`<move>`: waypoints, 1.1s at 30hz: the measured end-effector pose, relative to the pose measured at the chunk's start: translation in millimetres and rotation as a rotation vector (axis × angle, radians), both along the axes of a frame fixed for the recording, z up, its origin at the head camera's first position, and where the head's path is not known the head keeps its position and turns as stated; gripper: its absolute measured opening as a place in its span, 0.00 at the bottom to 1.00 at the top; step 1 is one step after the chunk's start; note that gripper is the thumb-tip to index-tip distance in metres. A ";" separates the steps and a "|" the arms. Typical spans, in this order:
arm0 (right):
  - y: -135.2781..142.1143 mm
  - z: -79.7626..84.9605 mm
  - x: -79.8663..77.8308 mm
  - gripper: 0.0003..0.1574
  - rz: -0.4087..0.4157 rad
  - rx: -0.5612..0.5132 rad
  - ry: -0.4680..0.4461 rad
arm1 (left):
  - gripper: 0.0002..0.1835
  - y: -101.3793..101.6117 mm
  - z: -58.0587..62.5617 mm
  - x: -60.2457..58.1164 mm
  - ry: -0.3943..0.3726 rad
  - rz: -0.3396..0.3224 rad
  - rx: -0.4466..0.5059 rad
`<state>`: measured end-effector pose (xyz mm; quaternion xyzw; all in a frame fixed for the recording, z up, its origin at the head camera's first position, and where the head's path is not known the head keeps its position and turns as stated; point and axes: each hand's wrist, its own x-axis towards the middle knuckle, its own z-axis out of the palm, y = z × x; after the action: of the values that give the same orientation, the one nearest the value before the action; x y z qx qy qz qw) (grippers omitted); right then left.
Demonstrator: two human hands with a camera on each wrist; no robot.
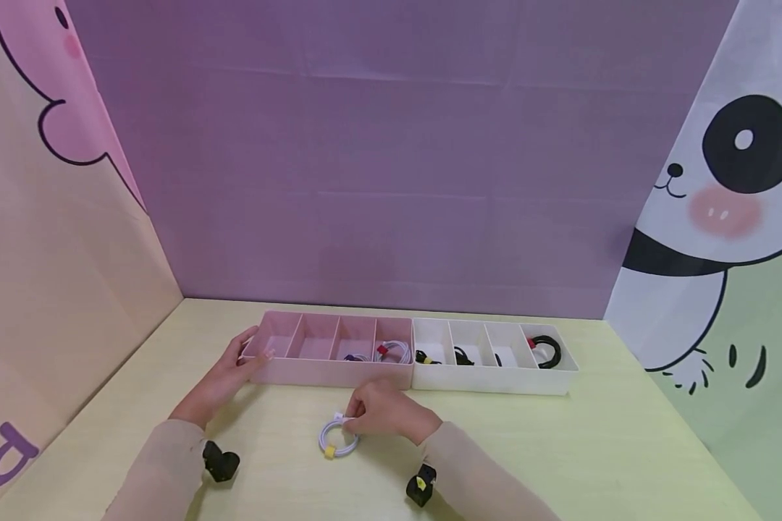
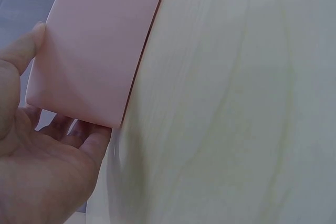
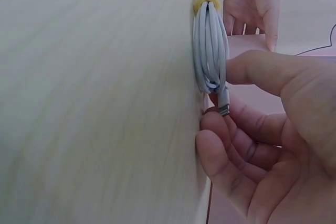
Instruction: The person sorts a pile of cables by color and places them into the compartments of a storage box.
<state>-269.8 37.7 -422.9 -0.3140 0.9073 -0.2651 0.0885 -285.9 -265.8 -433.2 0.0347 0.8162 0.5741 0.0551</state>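
A coiled white charging cable (image 1: 326, 438) with a yellow tie is at the front middle of the table, pinched by my right hand (image 1: 387, 411). In the right wrist view the coil (image 3: 209, 45) stands on edge, its metal plug near the fingers. My left hand (image 1: 230, 374) grips the left end of the pink divided box (image 1: 339, 373); in the left wrist view its thumb lies at the rim and its fingers curl round the end wall. Several compartments divide the box, and white cables (image 1: 394, 352), one with a red tie, lie in its rightmost one.
A white divided box (image 1: 489, 380) adjoins the pink one on the right. Black cables lie in it, including a coil (image 1: 547, 352) with a red tie at the far right. A purple wall (image 1: 391, 181) rises behind the table (image 1: 625, 434), with printed panels at both sides.
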 end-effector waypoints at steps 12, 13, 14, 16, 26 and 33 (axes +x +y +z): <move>3.2 1.0 -3.7 0.06 0.007 -0.067 -0.016 | 0.52 -0.2 1.5 0.2 -0.033 -0.003 -0.009; 3.4 0.6 -4.5 0.06 0.009 -0.076 -0.016 | 0.52 0.0 1.7 0.4 -0.032 -0.002 -0.013; 3.6 0.3 -5.1 0.06 0.011 -0.081 -0.014 | 0.52 0.0 1.7 0.5 -0.031 -0.003 -0.012; 4.0 -0.9 -6.4 0.06 0.018 -0.088 -0.005 | 0.52 0.0 1.8 0.7 -0.025 -0.007 -0.002; 4.3 -0.6 -7.7 0.06 -0.003 -0.089 0.007 | 0.52 -0.1 2.3 1.5 -0.014 -0.007 -0.001; 3.4 2.1 -7.3 0.07 -0.003 -0.107 0.020 | 0.52 -0.1 2.9 1.6 -0.014 -0.011 0.006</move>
<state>-277.1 41.1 -420.8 -0.3197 0.8932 -0.3101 0.0624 -284.4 -265.9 -430.3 0.0355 0.8140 0.5763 0.0639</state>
